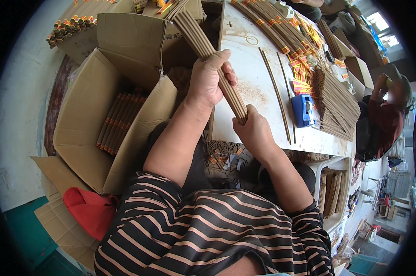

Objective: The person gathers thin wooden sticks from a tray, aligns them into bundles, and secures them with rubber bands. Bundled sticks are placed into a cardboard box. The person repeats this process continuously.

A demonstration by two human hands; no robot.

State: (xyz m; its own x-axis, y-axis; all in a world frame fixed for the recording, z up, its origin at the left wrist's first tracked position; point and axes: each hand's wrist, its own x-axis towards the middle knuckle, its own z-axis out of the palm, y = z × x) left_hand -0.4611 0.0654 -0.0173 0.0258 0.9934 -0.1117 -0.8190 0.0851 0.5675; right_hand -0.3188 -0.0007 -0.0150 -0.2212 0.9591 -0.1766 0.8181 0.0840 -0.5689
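Observation:
A bundle of thin brown incense sticks (196, 37) slants across the front corner of the white table, held in both hands. My left hand (211, 78) is wrapped round its middle, with the far ends sticking out beyond. Lower down, my right hand (256, 131) closes round the near end of the same bundle. Two loose sticks (274, 92) lie on the table to the right of my hands. Beside them stands a blue tape dispenser (303, 111), next to a large pile of loose sticks (339, 103).
An open cardboard box (79, 133) at my left holds several banded bundles (120, 122). Red and yellow labels (302, 73) and more banded bundles (267, 25) cover the white table's (245, 60) far right. A red cloth (91, 209) hangs at lower left. A person (387, 110) sits at right.

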